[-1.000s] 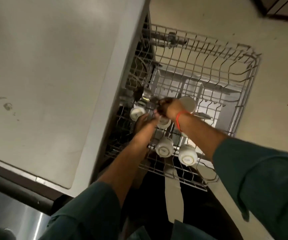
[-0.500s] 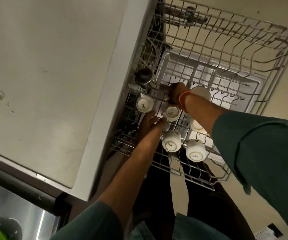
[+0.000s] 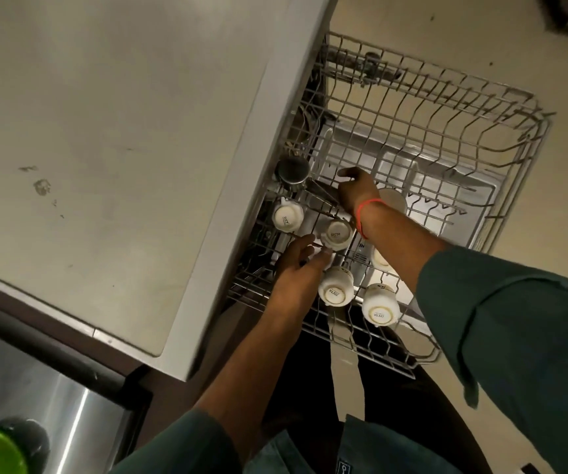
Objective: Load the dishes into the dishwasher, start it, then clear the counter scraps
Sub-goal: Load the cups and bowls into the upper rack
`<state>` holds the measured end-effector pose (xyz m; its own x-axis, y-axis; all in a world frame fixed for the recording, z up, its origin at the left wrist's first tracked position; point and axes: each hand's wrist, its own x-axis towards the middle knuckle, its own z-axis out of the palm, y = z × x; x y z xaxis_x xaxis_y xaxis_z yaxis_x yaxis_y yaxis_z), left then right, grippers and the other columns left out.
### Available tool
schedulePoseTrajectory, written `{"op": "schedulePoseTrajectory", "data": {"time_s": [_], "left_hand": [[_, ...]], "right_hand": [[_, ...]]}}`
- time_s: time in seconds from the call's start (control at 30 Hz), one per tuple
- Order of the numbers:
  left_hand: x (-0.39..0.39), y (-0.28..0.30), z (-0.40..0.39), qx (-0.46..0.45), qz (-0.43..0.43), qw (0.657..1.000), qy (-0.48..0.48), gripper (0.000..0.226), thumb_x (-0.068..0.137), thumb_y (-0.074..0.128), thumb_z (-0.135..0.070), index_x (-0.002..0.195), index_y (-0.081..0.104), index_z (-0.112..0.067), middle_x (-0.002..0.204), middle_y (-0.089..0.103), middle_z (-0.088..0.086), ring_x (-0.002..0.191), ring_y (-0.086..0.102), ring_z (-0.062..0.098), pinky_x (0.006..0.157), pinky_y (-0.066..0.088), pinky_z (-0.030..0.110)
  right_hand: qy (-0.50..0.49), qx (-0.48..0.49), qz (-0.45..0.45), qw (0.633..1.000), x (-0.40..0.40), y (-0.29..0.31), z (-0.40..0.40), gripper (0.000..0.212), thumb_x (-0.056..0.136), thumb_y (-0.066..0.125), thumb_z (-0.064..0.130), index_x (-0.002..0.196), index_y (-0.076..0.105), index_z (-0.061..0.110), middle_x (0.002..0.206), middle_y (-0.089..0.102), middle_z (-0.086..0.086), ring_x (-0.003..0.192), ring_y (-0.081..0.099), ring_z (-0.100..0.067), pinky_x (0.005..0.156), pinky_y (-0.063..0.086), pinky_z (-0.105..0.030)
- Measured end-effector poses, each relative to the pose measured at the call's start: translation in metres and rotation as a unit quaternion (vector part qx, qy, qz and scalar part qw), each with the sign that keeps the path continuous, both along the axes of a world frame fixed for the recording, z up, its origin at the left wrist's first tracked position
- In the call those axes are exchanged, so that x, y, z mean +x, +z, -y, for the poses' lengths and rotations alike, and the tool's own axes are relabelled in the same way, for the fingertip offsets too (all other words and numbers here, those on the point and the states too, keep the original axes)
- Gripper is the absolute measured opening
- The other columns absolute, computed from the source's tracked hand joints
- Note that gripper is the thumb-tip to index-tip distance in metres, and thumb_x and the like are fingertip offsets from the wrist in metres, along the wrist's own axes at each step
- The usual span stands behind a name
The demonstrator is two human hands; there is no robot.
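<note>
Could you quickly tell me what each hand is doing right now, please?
Left hand: open, fingertips touching a cup.
Right hand: over the rack; grip cannot be told.

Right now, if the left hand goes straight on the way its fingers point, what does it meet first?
Probably the white cup standing upside down in the rack. The left hand points up and right, fingertips already at that cup's rim; whether they touch is unclear.

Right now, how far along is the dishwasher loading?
Done: several white cups sit upside down in the pulled-out rack, beside a steel cup. In hand: the left hand touches one cup; the right hand reaches over the rack wires. Left: the rack is mostly bare and still out, so starting and clearing scraps remain.
</note>
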<state>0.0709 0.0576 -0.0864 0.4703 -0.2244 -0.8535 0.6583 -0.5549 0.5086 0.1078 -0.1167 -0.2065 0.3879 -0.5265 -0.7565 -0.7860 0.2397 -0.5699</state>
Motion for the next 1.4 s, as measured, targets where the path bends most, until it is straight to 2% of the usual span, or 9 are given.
{"op": "schedulePoseTrajectory", "data": {"time_s": [0.13, 0.27, 0.4, 0.53, 0.73, 0.93, 1.1, 1.2, 1.4], "left_hand": [[-0.008, 0.022, -0.003, -0.022, 0.022, 0.999, -0.017, 0.037, 0.101, 0.062, -0.032, 0.136, 0.053, -0.038, 0.125, 0.063, -0.01, 0.1, 0.062, -0.005, 0.08, 0.048, 0.019], [-0.023, 0.051, -0.004, -0.034, 0.057, 0.998, -0.01, 0.054, 0.099, 0.065, -0.029, 0.149, 0.047, -0.028, 0.139, 0.06, -0.004, 0.122, 0.06, 0.008, 0.104, 0.05, 0.032], [-0.032, 0.082, -0.004, -0.05, 0.112, 0.992, -0.009, 0.059, 0.098, 0.067, -0.034, 0.152, 0.043, -0.032, 0.151, 0.049, -0.006, 0.134, 0.051, 0.012, 0.11, 0.044, 0.033], [-0.035, 0.11, -0.015, -0.078, 0.175, 0.981, -0.014, 0.061, 0.095, 0.068, -0.041, 0.15, 0.043, -0.038, 0.149, 0.048, -0.007, 0.134, 0.051, 0.011, 0.107, 0.044, 0.031], [-0.05, 0.159, -0.058, -0.096, 0.254, 0.962, 0.025, 0.054, 0.098, 0.068, -0.033, 0.147, 0.046, -0.037, 0.122, 0.053, -0.033, 0.113, 0.053, -0.018, 0.104, 0.043, 0.023], [-0.068, 0.193, -0.13, -0.094, 0.3, 0.947, 0.067, 0.059, 0.099, 0.065, -0.03, 0.152, 0.04, -0.037, 0.148, 0.046, -0.014, 0.131, 0.048, -0.001, 0.087, 0.045, 0.006], [-0.074, 0.198, -0.203, -0.095, 0.35, 0.92, 0.151, 0.057, 0.093, 0.071, -0.038, 0.143, 0.046, -0.05, 0.147, 0.052, -0.015, 0.133, 0.051, -0.002, 0.111, 0.045, 0.03], [-0.077, 0.198, -0.25, -0.082, 0.378, 0.898, 0.209, 0.056, 0.083, 0.072, -0.048, 0.134, 0.051, -0.056, 0.142, 0.057, -0.016, 0.131, 0.054, -0.001, 0.111, 0.046, 0.033], [-0.077, 0.188, -0.359, -0.029, 0.397, 0.87, 0.292, 0.045, 0.092, 0.072, -0.03, 0.131, 0.057, -0.048, 0.135, 0.062, -0.015, 0.126, 0.058, -0.001, 0.109, 0.049, 0.036]], "right_hand": [[-0.025, -0.013, 0.026, 0.999, -0.027, 0.029, 0.001, 0.029, 0.093, 0.051, 0.017, 0.118, 0.064, 0.024, 0.1, 0.07, -0.006, 0.075, 0.066, -0.021, 0.068, 0.058, -0.033], [0.02, -0.056, 0.051, 0.997, -0.065, 0.062, -0.003, 0.037, 0.084, 0.047, 0.049, 0.114, 0.064, 0.035, 0.109, 0.071, 0.0, 0.096, 0.069, -0.023, 0.094, 0.055, -0.046], [0.041, -0.07, 0.113, 0.99, -0.091, 0.122, -0.019, 0.034, 0.093, 0.051, 0.041, 0.12, 0.065, 0.024, 0.122, 0.067, -0.005, 0.107, 0.063, -0.019, 0.092, 0.048, -0.03], [0.054, -0.079, 0.183, 0.978, -0.111, 0.169, -0.033, 0.034, 0.099, 0.056, 0.037, 0.129, 0.061, 0.022, 0.128, 0.064, 0.003, 0.116, 0.059, -0.012, 0.101, 0.047, -0.031], [0.115, -0.064, 0.287, 0.949, -0.123, 0.233, -0.072, 0.033, 0.101, 0.057, 0.034, 0.133, 0.058, 0.024, 0.134, 0.06, 0.007, 0.124, 0.055, -0.008, 0.102, 0.045, -0.026], [0.221, -0.059, 0.335, 0.914, -0.118, 0.28, -0.129, 0.033, 0.099, 0.058, 0.038, 0.132, 0.058, 0.034, 0.134, 0.058, 0.012, 0.124, 0.053, -0.003, 0.1, 0.046, -0.028], [0.296, -0.047, 0.348, 0.888, -0.109, 0.307, -0.188, 0.033, 0.098, 0.06, 0.03, 0.131, 0.057, 0.035, 0.126, 0.057, 0.017, 0.116, 0.053, 0.005, 0.092, 0.046, -0.019], [0.327, -0.039, 0.349, 0.878, -0.097, 0.312, -0.23, 0.033, 0.097, 0.064, 0.026, 0.129, 0.06, 0.03, 0.122, 0.063, 0.012, 0.116, 0.058, -0.001, 0.098, 0.05, -0.026], [0.443, -0.037, 0.331, 0.832, -0.069, 0.311, -0.32, 0.035, 0.092, 0.071, 0.028, 0.125, 0.061, 0.038, 0.118, 0.064, 0.015, 0.116, 0.058, 0.002, 0.097, 0.048, -0.026]]}}
